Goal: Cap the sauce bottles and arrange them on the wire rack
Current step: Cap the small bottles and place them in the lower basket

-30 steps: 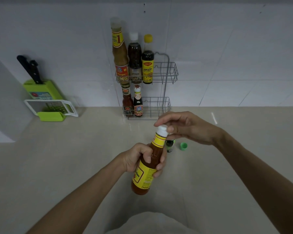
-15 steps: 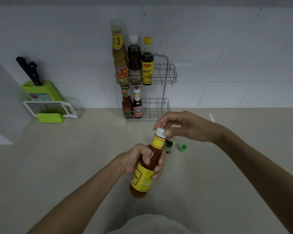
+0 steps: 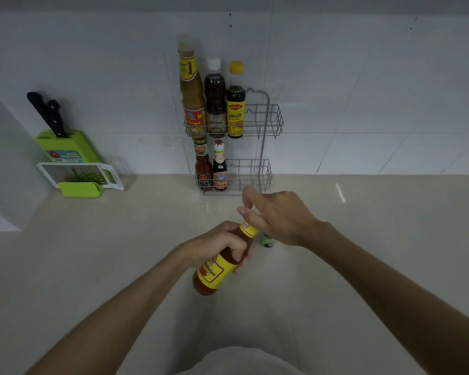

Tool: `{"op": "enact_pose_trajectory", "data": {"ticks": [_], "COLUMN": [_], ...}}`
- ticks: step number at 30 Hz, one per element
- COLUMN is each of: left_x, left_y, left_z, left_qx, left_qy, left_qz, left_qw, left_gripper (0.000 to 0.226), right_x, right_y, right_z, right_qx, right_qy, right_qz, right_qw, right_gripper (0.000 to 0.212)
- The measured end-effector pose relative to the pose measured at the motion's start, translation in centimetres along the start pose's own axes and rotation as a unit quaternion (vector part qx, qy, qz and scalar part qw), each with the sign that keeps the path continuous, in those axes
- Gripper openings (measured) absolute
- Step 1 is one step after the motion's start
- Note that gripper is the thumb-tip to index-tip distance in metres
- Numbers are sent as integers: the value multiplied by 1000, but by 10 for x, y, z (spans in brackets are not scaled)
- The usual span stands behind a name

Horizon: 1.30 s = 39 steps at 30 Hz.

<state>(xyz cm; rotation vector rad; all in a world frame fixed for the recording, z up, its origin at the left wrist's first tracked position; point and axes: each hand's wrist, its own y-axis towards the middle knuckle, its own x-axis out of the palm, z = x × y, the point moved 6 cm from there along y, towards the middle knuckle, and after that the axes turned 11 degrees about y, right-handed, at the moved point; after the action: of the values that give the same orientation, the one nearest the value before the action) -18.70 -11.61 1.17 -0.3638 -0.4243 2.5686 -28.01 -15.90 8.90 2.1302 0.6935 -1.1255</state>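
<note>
Gripping the chili sauce bottle around its upper body, the left hand is holding it tilted above the countertop, fingers closed around the glass. The right hand is covering the bottle's top from the right, fingers loosely curled; whether it is pinching the cap cannot be told. A small green-topped bottle is standing just behind. The wire rack against the wall is carrying five capped bottles.
</note>
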Motion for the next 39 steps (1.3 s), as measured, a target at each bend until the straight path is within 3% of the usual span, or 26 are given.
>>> {"op": "enact_pose_trajectory", "data": {"ticks": [1, 2, 3, 5, 7, 10, 12, 14, 18, 20, 23, 25, 28, 30, 33, 36, 39], "left_x": [1, 1, -2, -13, -14, -13, -15, -17, -33, -45, -63, -77, -108, -135, -176, -203, -213], "left_y": [-3, -2, 1, 4, 6, 7, 7, 10, 21, 29, 45, 61, 85, 90, 104, 122, 130], "left_z": [4, 6, 7, 3, 0, -1, -8, -22, -43, -44, -46, -49, -57, -54, -51, -64, -73], "left_qx": [11, 15, 0, -54, -74, -28, -7, -20, -35, -34, -52, -70, -94, -95, -85, -110, -126], "left_qy": [1, 14, 53, 168, 188, 71, 19, 68, 96, 90, 101, 110, 125, 83, 21, -33, -55], "left_qz": [-17, 13, 85, 252, 317, 251, 165, 120, 203, 256, 279, 251, 255, 311, 373, 366, 334], "left_qw": [1000, 1000, 995, 951, 927, 965, 986, 990, 974, 962, 954, 959, 954, 942, 924, 924, 933], "left_gripper": [19, 16, 11, 12, 18, 32, 62, 76, 41, 39, 53, 71, 116, 107, 94, 112, 113], "right_x": [-2, -2, -5, 7, 19, 5, -11, -23, -29, -11, 27, 39, 44, 49, 68, 86, 106], "right_y": [-2, 0, 4, 11, 19, 30, 39, 48, 56, 50, 38, 41, 59, 73, 96, 119, 135], "right_z": [-7, -4, 0, 21, 30, 27, 31, 40, 49, 52, 66, 89, 119, 137, 165, 182, 196], "right_qx": [-41, -10, 50, 205, 248, 217, 221, 247, 275, 271, 250, 264, 287, 296, 297, 279, 284], "right_qy": [-48, -71, -91, -86, 4, 182, 186, 189, 283, 338, 357, 367, 279, 248, 305, 321, 292], "right_qz": [11, 21, 39, -12, -86, -57, -26, 10, 93, 64, -20, 24, 140, 218, 269, 251, 213], "right_qw": [998, 997, 994, 975, 965, 957, 957, 950, 914, 899, 900, 892, 906, 896, 864, 869, 888], "right_gripper": [28, 25, 25, 25, 29, 37, 35, 33, 48, 48, 32, 36, 42, 46, 52, 47, 36]}}
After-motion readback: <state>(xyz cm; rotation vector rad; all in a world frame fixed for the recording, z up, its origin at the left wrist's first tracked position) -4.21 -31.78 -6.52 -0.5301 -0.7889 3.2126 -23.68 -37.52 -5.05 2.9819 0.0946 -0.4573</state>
